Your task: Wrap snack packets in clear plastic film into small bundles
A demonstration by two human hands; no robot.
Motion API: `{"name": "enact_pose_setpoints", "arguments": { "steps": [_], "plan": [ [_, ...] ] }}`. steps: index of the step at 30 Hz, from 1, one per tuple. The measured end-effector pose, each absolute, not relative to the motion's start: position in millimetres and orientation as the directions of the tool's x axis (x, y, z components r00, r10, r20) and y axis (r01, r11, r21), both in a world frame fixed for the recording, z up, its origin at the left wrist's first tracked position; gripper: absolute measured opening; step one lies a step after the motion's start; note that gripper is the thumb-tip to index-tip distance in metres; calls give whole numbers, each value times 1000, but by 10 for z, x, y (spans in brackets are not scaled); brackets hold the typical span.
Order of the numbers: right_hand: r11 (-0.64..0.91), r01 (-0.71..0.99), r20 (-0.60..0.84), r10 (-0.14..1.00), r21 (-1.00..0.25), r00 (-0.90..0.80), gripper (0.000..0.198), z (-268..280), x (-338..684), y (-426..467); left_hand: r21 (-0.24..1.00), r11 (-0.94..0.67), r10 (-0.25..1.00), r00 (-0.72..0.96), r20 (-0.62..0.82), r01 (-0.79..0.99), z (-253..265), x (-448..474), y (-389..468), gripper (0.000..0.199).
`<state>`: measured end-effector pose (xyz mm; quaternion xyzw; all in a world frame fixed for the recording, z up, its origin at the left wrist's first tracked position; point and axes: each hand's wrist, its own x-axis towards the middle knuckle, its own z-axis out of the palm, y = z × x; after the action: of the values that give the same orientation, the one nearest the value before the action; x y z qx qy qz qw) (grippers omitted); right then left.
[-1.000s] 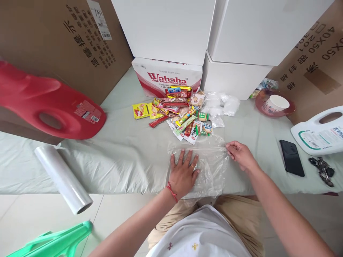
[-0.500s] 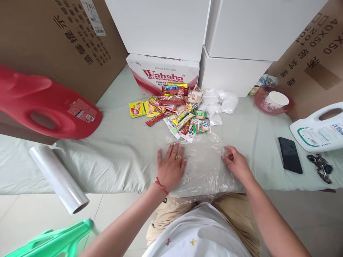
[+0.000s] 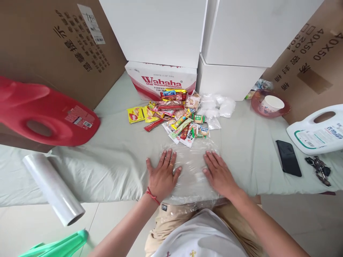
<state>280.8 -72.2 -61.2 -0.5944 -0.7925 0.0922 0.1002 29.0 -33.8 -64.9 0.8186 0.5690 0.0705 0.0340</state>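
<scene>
A sheet of clear plastic film [image 3: 191, 175] lies spread on the cloth, its near edge hanging over the table's front. Flat on its left side rests my left hand [image 3: 163, 175], fingers spread. My right hand [image 3: 219, 173] presses flat on the right side, fingers stretched out. Just beyond the sheet is a heap of wrapped snacks [image 3: 177, 107] in yellow, red, green and white packets. Several small bundles of clear plastic [image 3: 214, 103] sit at the heap's right.
A roll of plastic film [image 3: 53, 189] overhangs the front edge at left, near a red jug [image 3: 59, 121]. At right are a phone [image 3: 288, 157], keys [image 3: 318, 169], a white jug [image 3: 318, 132] and a paper cup [image 3: 273, 102] on a pink dish. Boxes [image 3: 160, 80] stand behind.
My right hand has let go of the film's right edge and now lies flat on it, further left. My left hand has shifted slightly left and stays flat. The view has tilted a little.
</scene>
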Motion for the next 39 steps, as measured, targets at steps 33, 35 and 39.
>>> {"name": "enact_pose_setpoints", "arguments": {
  "steps": [33,35,39],
  "plan": [
    [224,962,-145,958,-158,-247,49,15,3043,1137,250,-391,920,380,90,886,-663,212,-393,69],
    [207,959,-110,967,-191,-231,44,183,3089,924,262,-388,922,377,91,884,-665,210,-394,68],
    [311,894,-201,900,-321,-386,38,372,2880,293,276,-383,923,372,93,881,-665,210,-391,60]
  ]
}}
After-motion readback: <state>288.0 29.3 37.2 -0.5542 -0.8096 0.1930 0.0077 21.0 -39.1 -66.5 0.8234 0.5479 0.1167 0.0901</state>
